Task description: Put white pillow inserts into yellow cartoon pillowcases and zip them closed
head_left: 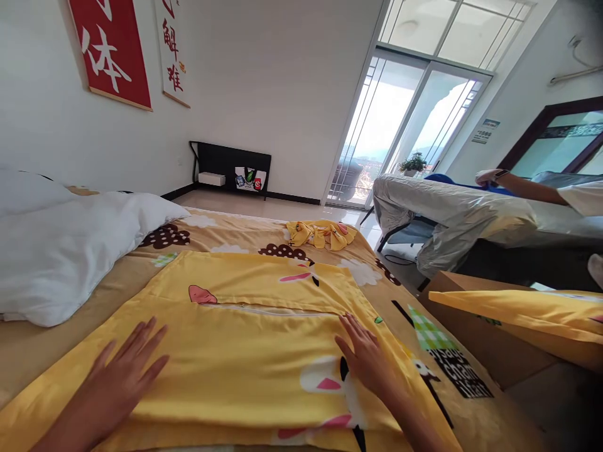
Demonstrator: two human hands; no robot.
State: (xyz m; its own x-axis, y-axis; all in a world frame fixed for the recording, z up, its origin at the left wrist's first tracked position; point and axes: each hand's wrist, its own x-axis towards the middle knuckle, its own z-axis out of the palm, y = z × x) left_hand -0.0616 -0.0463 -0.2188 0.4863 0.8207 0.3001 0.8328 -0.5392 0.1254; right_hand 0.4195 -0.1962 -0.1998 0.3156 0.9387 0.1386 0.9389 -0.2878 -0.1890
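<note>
A yellow pillowcase [226, 364] with rabbit prints lies spread on the bed in front of me. Across its upper part runs a slit-like opening that shows a pale edge. My left hand [120, 376] rests on the left part of the cloth, fingers spread and holding nothing. On the right side, my right hand [365, 351] lies on the fabric with its fingertips at the right end of the opening. Its fingers are stretched out, the thumb apart. Beyond the pillowcase, a bunched yellow cloth [323, 235] sits near the bed's far edge.
White pillows [89, 245] lie at the left on the patterned bed sheet [377, 273]. To the right are a cardboard box [452, 285] with yellow cloth [527, 311] on it and a plastic-covered table [452, 201]. Another person's arm [532, 187] reaches over that table.
</note>
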